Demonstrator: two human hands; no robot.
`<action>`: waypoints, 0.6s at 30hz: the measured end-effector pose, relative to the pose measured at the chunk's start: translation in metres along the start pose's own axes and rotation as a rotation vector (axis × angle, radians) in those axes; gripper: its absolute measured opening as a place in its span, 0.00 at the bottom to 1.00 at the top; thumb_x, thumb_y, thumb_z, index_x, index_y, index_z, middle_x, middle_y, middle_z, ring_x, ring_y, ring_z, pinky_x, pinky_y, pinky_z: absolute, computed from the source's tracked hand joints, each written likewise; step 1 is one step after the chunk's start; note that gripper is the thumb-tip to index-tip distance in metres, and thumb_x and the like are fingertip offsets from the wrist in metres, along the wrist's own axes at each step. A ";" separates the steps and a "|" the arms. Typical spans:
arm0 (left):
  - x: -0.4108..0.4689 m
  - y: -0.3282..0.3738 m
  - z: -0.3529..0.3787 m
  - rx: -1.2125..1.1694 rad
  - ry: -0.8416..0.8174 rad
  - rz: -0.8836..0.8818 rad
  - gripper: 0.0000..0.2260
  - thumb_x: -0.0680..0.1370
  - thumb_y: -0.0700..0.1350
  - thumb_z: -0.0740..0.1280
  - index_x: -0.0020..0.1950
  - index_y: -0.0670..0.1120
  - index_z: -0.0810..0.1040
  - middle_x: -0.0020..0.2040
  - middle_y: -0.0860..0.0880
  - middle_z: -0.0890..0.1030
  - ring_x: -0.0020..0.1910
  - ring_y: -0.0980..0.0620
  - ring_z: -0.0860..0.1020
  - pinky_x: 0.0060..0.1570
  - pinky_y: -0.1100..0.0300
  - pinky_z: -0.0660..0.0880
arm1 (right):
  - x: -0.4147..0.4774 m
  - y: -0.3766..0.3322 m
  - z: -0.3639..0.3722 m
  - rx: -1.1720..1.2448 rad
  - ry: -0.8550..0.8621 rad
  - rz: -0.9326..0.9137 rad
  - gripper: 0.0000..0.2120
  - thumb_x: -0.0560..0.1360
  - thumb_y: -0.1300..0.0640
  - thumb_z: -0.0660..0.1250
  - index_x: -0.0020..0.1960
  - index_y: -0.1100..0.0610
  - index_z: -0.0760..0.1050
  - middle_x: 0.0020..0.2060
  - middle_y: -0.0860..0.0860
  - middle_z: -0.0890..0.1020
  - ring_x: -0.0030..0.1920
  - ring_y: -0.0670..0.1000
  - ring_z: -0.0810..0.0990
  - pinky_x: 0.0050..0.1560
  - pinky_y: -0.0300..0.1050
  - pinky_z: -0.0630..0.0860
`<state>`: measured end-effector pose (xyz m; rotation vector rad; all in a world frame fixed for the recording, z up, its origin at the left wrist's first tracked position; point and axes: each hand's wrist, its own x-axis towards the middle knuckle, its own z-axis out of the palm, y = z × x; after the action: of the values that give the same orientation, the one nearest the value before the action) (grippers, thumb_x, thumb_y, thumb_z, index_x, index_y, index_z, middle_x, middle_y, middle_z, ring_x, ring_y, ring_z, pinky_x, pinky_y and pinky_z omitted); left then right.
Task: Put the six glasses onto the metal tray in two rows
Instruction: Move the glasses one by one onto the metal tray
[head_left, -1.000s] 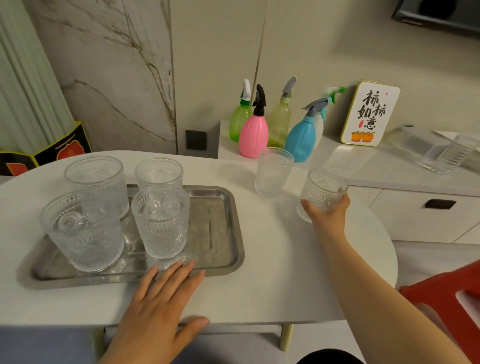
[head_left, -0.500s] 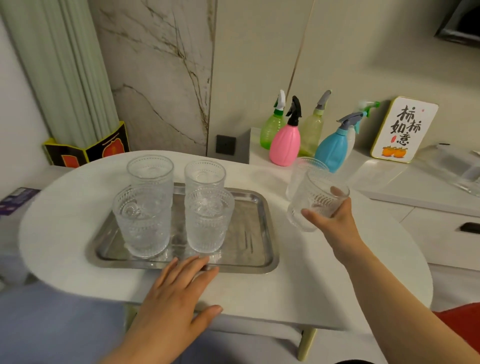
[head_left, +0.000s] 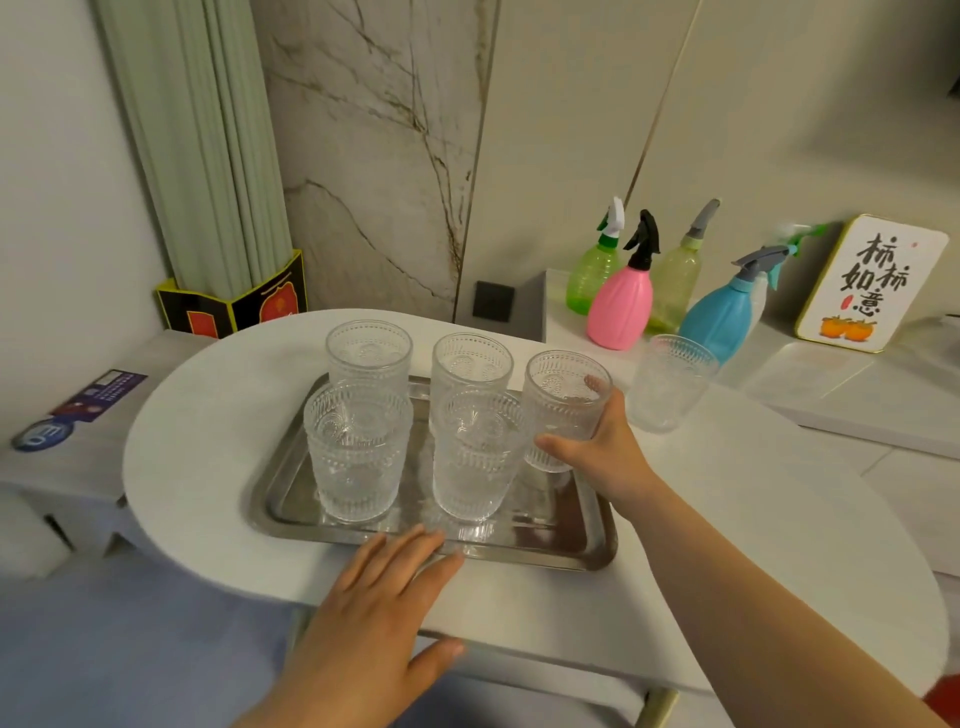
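Observation:
A metal tray (head_left: 550, 545) lies on the white oval table (head_left: 727, 519). Standing on it are several patterned clear glasses: two at the back (head_left: 369, 353) (head_left: 470, 364) and two at the front (head_left: 358, 452) (head_left: 478, 457). My right hand (head_left: 602, 447) is wrapped around a fifth glass (head_left: 563, 405), held over the tray's back right part; whether it touches the tray I cannot tell. Another glass (head_left: 667, 382) stands on the table, right of the tray. My left hand (head_left: 374, 613) rests flat, fingers spread, at the tray's front edge.
Several spray bottles, among them a pink one (head_left: 621, 306) and a blue one (head_left: 719, 319), stand on a side counter behind the table with a white sign (head_left: 872, 286). A low ledge with a printed card (head_left: 98, 395) is on the left.
My right hand has carried its glass leftward from the table's right side to above the tray's right end. The view has shifted right and back. My left hand stays at the tray's edge.

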<state>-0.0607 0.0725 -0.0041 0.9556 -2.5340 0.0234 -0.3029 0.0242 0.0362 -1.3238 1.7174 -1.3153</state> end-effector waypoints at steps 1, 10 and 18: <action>0.000 -0.001 0.001 0.001 -0.010 0.001 0.25 0.57 0.58 0.68 0.47 0.45 0.83 0.49 0.48 0.84 0.47 0.47 0.83 0.64 0.67 0.50 | 0.003 0.001 0.001 -0.012 0.004 0.002 0.40 0.62 0.64 0.74 0.67 0.57 0.55 0.61 0.51 0.69 0.62 0.50 0.69 0.63 0.46 0.67; 0.003 -0.004 0.002 -0.103 -0.045 -0.004 0.25 0.65 0.59 0.56 0.54 0.48 0.78 0.50 0.48 0.84 0.54 0.53 0.69 0.65 0.67 0.49 | 0.014 0.004 0.008 -0.016 -0.014 0.001 0.40 0.62 0.66 0.74 0.67 0.61 0.55 0.65 0.57 0.70 0.64 0.52 0.70 0.67 0.49 0.66; 0.003 0.001 0.002 -0.110 -0.025 -0.001 0.23 0.66 0.58 0.56 0.57 0.49 0.70 0.51 0.47 0.83 0.55 0.53 0.68 0.63 0.66 0.51 | 0.003 -0.003 -0.019 0.101 -0.060 0.109 0.40 0.68 0.62 0.70 0.71 0.54 0.50 0.68 0.55 0.66 0.62 0.50 0.68 0.59 0.44 0.67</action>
<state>-0.0646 0.0709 -0.0047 0.9189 -2.5284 -0.1272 -0.3196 0.0281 0.0452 -1.1840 1.6368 -1.2709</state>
